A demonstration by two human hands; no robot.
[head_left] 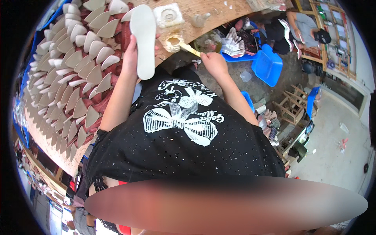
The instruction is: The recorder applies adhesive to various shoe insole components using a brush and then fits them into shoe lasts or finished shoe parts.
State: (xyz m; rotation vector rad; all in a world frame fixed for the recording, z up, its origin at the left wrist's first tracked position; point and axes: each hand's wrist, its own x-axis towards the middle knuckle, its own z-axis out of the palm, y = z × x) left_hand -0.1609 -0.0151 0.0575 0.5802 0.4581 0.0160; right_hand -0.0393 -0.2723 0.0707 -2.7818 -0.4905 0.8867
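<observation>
My left hand [131, 55] holds up a pale, off-white shoe sole [143, 39], with the fingers behind it and the thumb along its left edge. In my right hand [214, 64] is a brush with a yellowish handle [191, 49]. The brush's far end rests at the mouth of a small glue-crusted pot [169, 47] on the table; its bristles are hard to make out. Behind the pot lies a whitish square block [177, 22] with a round mark. A small translucent bottle [201, 19] stands to the right of it.
Rows of overlapping beige and reddish shoe pieces [74, 58] cover the wooden table [223, 11] on my left. To the right are a blue basin [268, 64], stacked white pieces [234, 43], a wooden rack [291, 103] and piled shoe parts [270, 121]. Another person [307, 29] works at the far right.
</observation>
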